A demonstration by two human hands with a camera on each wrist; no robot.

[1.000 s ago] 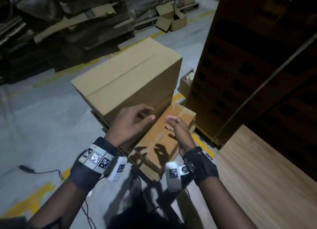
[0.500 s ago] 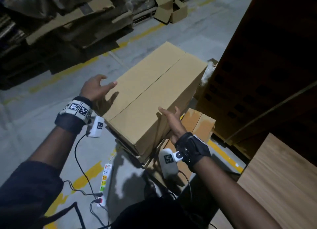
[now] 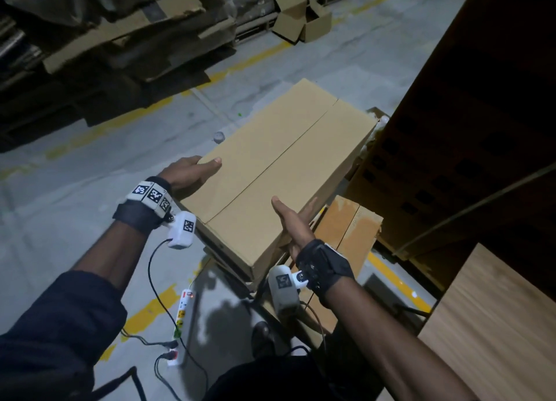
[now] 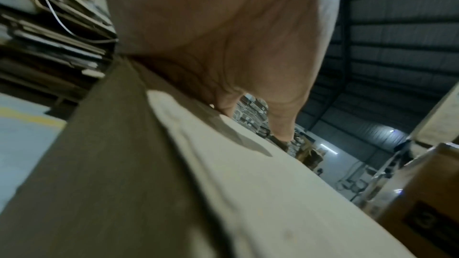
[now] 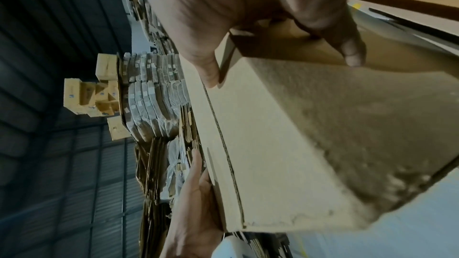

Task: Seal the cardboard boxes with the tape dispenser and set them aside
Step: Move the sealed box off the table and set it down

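A large closed cardboard box [image 3: 279,172] fills the middle of the head view, with a dark seam running along its top. My left hand [image 3: 192,172] holds its near left edge: the thumb lies on the top face and the fingers go down the side. My right hand [image 3: 293,220] holds the near right edge, thumb on top and fingers against the side wall. The right wrist view shows the box [image 5: 285,134] with my right thumb and fingers [image 5: 352,56] spanning its corner, and my left hand [image 5: 196,193] flat against the far side. No tape dispenser is in view.
A smaller box [image 3: 349,229] lies under and to the right of the big one. A tall dark stack of cartons [image 3: 451,130] stands at the right, a wooden board [image 3: 496,325] at lower right. A power strip [image 3: 183,319] with cables lies on the floor. Flattened cardboard piles [image 3: 120,54] stand behind.
My left hand swung out from in front of the box and has taken hold of its left edge. My right hand has settled on the right edge.
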